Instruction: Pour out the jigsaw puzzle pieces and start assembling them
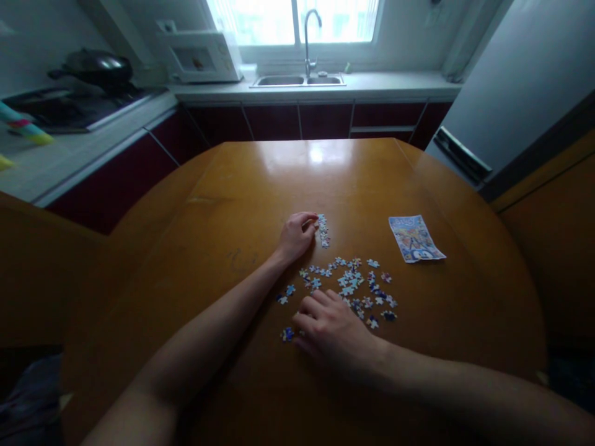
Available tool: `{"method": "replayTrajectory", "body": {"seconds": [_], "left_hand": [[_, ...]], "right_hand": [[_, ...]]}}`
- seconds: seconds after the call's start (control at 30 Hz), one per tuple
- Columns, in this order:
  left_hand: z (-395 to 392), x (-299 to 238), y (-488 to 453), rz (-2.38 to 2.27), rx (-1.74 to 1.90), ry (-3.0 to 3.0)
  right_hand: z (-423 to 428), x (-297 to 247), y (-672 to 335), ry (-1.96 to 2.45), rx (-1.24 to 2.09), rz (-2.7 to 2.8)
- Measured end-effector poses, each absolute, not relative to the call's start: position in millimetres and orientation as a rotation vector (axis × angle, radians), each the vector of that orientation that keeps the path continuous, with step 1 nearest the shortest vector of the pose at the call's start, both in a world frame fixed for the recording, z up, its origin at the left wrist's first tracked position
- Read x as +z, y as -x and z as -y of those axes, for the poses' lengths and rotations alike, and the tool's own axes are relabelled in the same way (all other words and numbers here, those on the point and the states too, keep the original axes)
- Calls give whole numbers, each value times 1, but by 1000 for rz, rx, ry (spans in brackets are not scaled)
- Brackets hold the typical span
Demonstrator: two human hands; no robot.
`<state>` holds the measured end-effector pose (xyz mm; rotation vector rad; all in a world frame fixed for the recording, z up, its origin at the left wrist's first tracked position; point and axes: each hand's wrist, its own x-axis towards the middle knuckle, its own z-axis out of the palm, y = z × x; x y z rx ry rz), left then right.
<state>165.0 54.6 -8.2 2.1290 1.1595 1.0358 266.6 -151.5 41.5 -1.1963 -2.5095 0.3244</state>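
Observation:
My left hand [297,237] rests on the table with bent fingers, thumb and fingertips at the left edge of a narrow strip of joined puzzle pieces [324,231]. Nearer to me, my right hand [335,325] is curled palm down over the left part of a spread of loose jigsaw pieces [349,282]. Its fingertips point left and partly hide what lies under them; a pale bit shows by the thumb. A dark blue puzzle piece [287,334] lies just left of this hand. Several more pieces lie between both hands.
A printed picture sheet [415,238] lies right of the pieces on the wooden table [260,179]. Beyond are a counter with a sink [280,81], a microwave [201,57], a stove with a dark pan [97,66], and a fridge [515,87] at right.

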Motion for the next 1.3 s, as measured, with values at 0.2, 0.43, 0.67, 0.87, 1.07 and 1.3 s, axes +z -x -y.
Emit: {"method": "replayTrajectory", "body": {"seconds": [0.2,0.43,0.67,0.87,1.07,1.3], "left_hand": [[-54,-9,-166,-1148,1047,-2130],[-56,-12,-165,-1149,1049,-2155],[-57,-10,-164,-1139,1040,-2140],[-57,-9,-163,-1131,1044,-2149],[-56,-8,-164,-1156,1035,-2150],[-57,-11,-164,-1156,1043,-2163]], "right_hand": [[147,28,-240,1232,173,2615],[149,30,-237,1250,316,2638],[145,40,-241,1123,370,2669],[144,42,-239,1157,400,2727],[127,55,-262,1092,629,2503],[60,59,-354,1239,775,1937]]}}
